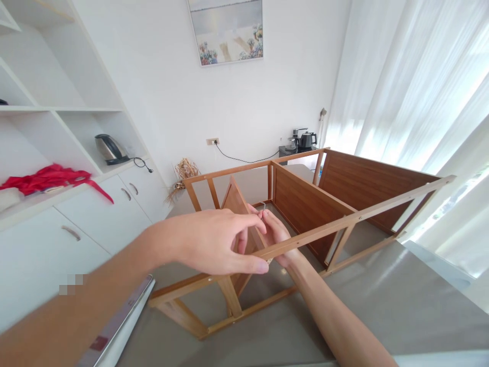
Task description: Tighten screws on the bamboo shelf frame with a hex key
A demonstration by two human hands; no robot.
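A wooden shelf frame (344,219) lies on its side on a grey table (401,300), with brown panels set between light rails. My left hand (217,239) reaches over the near top rail, its fingers curled and touching the upright brown panel (237,204). My right hand (275,232) comes up under that rail and pinches a small metal hex key (263,205) at the panel's edge. Both hands meet at the same joint. A small screw or fitting (270,261) shows on the rail by my left thumb.
White cabinets and open shelves (76,204) stand at the left, with a steel kettle (109,149) and red cloth (49,177). A flat metal-edged board (122,318) lies at the near left. A kettle set (303,140) sits by the far wall. Curtains hang on the right.
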